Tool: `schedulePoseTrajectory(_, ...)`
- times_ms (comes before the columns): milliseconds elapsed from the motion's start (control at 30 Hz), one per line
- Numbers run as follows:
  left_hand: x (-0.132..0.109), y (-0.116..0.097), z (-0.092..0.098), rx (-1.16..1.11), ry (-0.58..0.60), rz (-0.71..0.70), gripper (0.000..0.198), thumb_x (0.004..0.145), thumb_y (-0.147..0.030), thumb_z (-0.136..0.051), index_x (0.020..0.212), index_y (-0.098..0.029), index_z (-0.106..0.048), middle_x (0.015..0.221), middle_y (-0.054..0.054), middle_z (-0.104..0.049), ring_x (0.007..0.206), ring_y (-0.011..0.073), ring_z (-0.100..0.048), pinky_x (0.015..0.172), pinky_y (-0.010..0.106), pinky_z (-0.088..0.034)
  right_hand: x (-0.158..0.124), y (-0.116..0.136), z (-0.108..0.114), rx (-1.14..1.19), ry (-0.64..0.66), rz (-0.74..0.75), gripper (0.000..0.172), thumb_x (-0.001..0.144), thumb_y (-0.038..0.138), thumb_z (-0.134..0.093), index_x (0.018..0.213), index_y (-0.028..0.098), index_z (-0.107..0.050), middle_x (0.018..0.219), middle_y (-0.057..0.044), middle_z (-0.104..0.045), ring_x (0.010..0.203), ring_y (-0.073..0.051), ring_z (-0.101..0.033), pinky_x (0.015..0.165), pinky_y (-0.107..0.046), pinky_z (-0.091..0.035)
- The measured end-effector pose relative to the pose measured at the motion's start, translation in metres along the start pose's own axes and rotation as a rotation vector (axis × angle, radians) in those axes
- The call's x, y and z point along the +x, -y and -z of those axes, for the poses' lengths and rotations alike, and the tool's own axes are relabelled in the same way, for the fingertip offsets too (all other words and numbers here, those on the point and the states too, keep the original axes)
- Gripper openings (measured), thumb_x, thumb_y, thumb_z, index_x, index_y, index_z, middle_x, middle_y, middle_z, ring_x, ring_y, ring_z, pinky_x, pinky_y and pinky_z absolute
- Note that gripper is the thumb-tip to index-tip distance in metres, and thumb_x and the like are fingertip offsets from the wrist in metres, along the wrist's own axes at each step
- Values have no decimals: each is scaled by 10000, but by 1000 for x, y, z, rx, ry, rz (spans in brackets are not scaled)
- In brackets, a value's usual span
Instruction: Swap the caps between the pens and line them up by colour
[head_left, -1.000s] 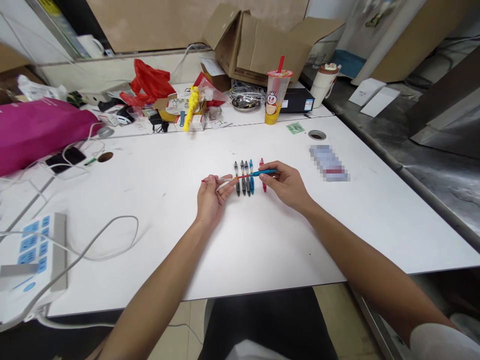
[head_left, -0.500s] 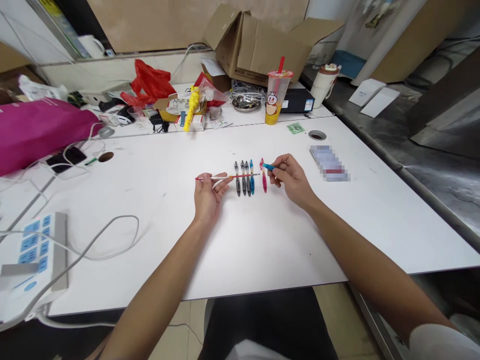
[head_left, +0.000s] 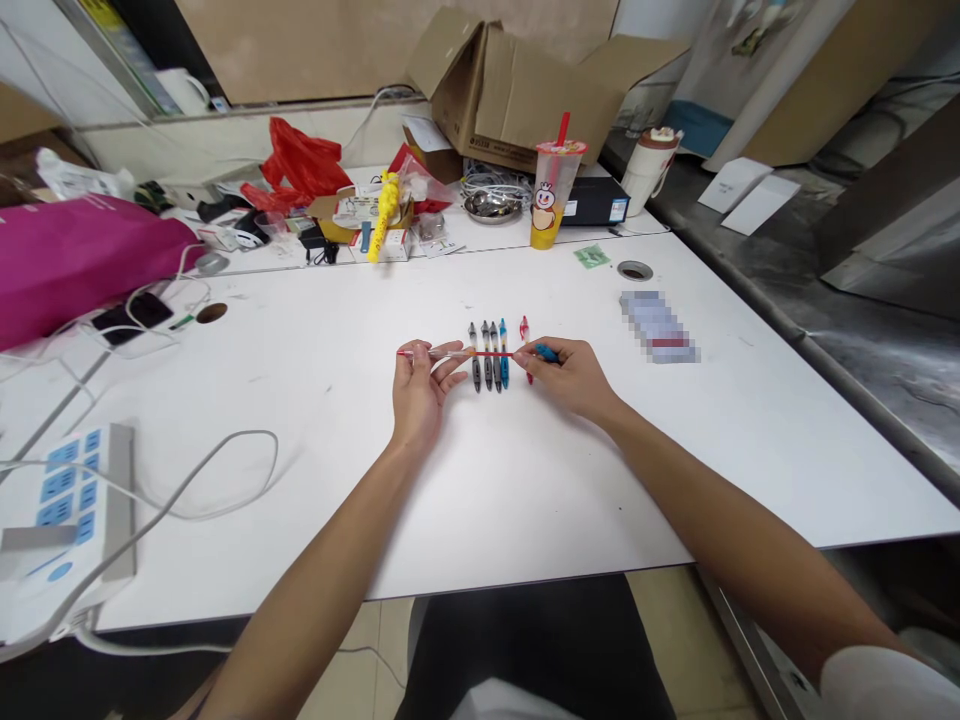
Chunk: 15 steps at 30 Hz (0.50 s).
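My left hand [head_left: 418,395] holds a long thin pen refill [head_left: 493,354], pale on its left part and red on its right, level above the table. At the refill's right end, the fingertips of my right hand [head_left: 577,375] are closed. That hand also keeps a short blue pen piece [head_left: 547,352] tucked in its fingers. Below and behind the refill lies a row of black-grey pens [head_left: 488,374] with a blue pen [head_left: 504,372] at its right side. A red-pink pen [head_left: 524,327] lies slightly apart, partly hidden by my right hand.
On the right is a blurred-out flat item [head_left: 660,327]. A drink cup [head_left: 551,200] with a red straw stands at the back, near a cardboard box [head_left: 517,90]. To the left are a power strip [head_left: 116,500], cables and a magenta bag [head_left: 90,260].
My right hand has moved left and down to the refill's right end, turning the blue piece back into its fingers. My left hand has shifted slightly right with the refill.
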<state>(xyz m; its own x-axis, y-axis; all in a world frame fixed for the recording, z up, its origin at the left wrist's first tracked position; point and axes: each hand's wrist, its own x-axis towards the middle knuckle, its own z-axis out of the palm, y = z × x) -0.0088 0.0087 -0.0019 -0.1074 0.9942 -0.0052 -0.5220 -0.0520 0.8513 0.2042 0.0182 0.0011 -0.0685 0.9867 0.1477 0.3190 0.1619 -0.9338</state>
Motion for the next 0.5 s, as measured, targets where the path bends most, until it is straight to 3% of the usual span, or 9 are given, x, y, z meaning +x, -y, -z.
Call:
schedulePoseTrajectory(200, 4, -6, 5, 33, -138, -27, 199, 1007, -425, -594, 1005, -234, -536, 1045, 81, -775, 977, 192, -745, 653, 244, -550, 3, 2, 5, 39, -18, -12, 389, 763, 555, -783, 842, 174, -789, 610, 21, -493, 567, -104, -348, 550, -288, -303)
schedulePoseTrajectory(500, 4, -8, 2, 14, -183, -3, 157, 1046, -364, -527, 1000, -216, -553, 1071, 95, -761, 931, 174, -748, 652, 237, -546, 3, 5, 10, 8, -28, -4, 360, 750, 524, -801, 866, 183, -816, 578, 35, -444, 557, -101, -327, 535, -285, -288)
